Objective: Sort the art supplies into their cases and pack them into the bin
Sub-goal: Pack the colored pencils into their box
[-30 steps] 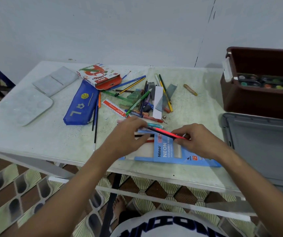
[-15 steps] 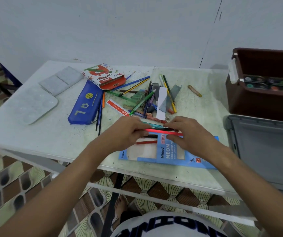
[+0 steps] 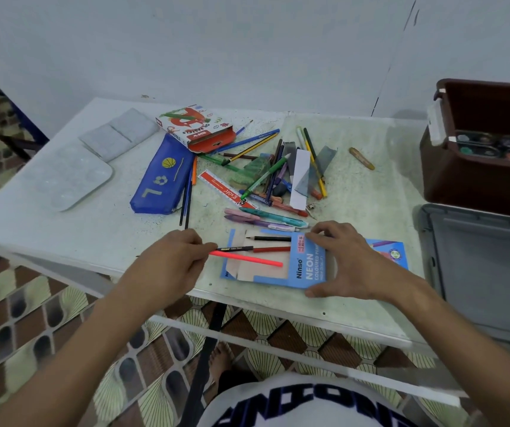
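Pale plastic pieces lie at the far left of the table: one paint palette with round wells and one flat hinged case just behind it. Next comes one blue pencil pouch, with one red-and-white pastel box overlapping its far end. Two dark pencils lie just beside the pouch's right edge. The left hand pinches the ends of one pink pencil and one black pencil, both reaching over the open window of one blue Ninso pencil box near the table's front edge. Two more pencils, one black and one red, lie inside that window. Behind it sits a loose heap of pencils and pens, too tangled to count, including one red ruler. The right hand rests on the box with fingers spread and lightly bent, holding it down. One tan crayon lies apart. At the far right stand one brown bin, paint pots inside, and one grey lid.
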`<state>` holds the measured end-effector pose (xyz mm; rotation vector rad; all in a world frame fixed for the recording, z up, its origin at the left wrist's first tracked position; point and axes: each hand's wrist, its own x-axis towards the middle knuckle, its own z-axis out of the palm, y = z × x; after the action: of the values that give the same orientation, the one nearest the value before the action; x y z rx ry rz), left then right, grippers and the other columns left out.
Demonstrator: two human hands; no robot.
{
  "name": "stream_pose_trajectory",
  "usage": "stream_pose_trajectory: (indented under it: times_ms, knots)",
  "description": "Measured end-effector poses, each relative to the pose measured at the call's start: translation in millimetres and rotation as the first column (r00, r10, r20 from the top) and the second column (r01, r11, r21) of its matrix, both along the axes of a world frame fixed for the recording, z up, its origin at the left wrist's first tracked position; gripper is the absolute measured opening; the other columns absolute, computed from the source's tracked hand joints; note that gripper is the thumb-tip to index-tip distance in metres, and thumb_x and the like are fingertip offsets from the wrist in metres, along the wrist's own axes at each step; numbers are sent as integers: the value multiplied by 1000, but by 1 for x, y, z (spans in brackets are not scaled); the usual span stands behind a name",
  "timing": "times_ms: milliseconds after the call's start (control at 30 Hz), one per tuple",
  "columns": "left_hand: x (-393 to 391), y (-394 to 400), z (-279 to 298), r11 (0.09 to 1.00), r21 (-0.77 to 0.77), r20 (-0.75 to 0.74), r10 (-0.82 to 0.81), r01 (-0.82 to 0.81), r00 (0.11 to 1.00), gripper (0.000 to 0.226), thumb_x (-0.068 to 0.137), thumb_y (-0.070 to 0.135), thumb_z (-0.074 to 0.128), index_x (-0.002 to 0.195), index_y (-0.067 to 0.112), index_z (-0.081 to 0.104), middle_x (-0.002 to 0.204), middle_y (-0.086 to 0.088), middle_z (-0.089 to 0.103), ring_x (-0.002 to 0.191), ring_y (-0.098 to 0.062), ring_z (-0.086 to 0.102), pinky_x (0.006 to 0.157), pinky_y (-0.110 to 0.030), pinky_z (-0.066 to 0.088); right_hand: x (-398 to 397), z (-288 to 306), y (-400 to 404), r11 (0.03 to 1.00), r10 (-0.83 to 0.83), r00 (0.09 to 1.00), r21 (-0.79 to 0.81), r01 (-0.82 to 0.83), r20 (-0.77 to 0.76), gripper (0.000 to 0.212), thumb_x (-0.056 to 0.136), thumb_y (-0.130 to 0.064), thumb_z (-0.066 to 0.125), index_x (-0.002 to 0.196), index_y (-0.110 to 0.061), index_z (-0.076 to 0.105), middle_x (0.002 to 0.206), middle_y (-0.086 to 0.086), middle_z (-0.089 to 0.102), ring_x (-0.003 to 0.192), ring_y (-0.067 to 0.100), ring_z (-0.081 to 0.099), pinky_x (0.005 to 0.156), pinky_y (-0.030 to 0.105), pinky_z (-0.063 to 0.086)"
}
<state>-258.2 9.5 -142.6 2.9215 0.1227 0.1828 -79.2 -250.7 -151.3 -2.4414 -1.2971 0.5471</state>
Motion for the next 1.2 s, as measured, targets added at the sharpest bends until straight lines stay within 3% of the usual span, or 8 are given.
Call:
stream_pose_trajectory:
  times_ms: [167,400,500,733,833,1000,1100,1200]
  knots:
    - [15,-26,-11,945,300,-96,-103,128,990,58,58,0,80,114,11,67,80,-7,59,64,-24,54,45,-30,40,1,-1,1,1000,13,1000,-6,-13,9,100,64,-62,75,146,-23,33,142,-8,26,128,11,21,111,29,21]
    - [29,-28,-11,860,472,-127,-150,193,980,56,69,6,71,124,13,60,99,-12,60,81,-31,56,64,-42,48,0,-1,2,1000,-1,1000,17,1,-9,99,63,-59,78,144,-23,36,140,-9,28,127,10,22,110,28,21]
    - [29,-29,-10,846,498,-142,-138,191,980,45,78,28,63,121,15,61,104,-13,57,92,-32,53,75,-48,45,-1,-1,2,1000,-16,1000,21,16,-12,99,63,-59,78,144,-23,36,140,-9,28,127,11,22,109,26,20]
    - [36,-43,-28,901,331,-142,-247,281,959,42,82,16,69,123,15,60,98,-6,59,81,-24,55,63,-34,47,-1,-4,0,999,-28,999,42,30,-44,98,63,-57,79,145,-23,35,140,-10,27,127,10,20,110,25,18]
    - [50,-46,-16,967,116,-120,-213,227,970,35,91,29,62,124,18,60,101,-2,65,87,-23,58,70,-31,42,0,-5,-1,998,-22,999,51,25,-50,98,63,-56,79,144,-23,36,140,-9,27,127,10,20,110,25,19]
    - [75,-56,-17,960,-209,-88,-206,184,975,21,83,34,70,88,14,72,85,-1,64,81,-20,56,69,-41,48,2,-6,-1,998,-16,999,63,19,-49,99,61,-57,80,143,-23,38,139,-9,28,127,9,21,110,26,22]
    - [77,-59,-25,953,-168,-46,-262,251,964,26,84,38,64,98,19,75,95,-5,60,85,-22,54,67,-39,49,4,-9,-2,996,-17,998,90,22,-61,98,59,-58,81,142,-24,40,138,-11,28,125,7,21,108,23,21]
    - [66,-51,-27,954,-156,-83,-270,255,959,32,91,44,55,119,32,66,111,-1,53,99,-18,48,79,-34,42,7,-12,-4,993,-20,996,118,30,-88,99,57,-59,81,141,-25,41,135,-15,28,122,3,20,107,22,22]
